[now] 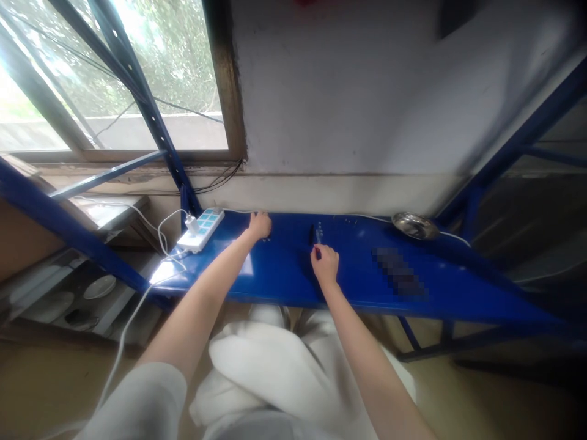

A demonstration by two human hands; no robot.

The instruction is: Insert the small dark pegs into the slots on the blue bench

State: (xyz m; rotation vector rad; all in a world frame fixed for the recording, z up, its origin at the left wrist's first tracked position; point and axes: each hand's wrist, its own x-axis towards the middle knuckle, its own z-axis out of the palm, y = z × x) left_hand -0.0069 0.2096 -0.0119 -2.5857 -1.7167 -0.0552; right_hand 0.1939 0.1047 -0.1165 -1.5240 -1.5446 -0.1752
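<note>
1. Reaching over the blue tabletop (275, 272), both bare hands are positioned toward its far side, set apart from each other.
2. Left hand (260, 225): fingers curled downward near the far edge. Finger spacing and any held item cannot be told. Small light pieces (266, 239) lie just beside it.
3. Right hand (326, 264): thumb and forefinger in a narrow pinch, with a small dark-red spot visible at the tips. Whether an item is gripped cannot be told.
4. Clear pieces (320, 231): grouped on the tabletop just beyond the right hand. A slim black item (312, 234) lies directly to their left.
5. Power strip (202, 230): white with blue socket faces, located at the left end, with a white plug (191, 224) seated in it.
6. Metal dish (415, 225): located at the far edge, right of both hands, near a white cable (455, 237).
7. Dark item (398, 272): pixelated, right of the right hand; its type cannot be told.
</note>
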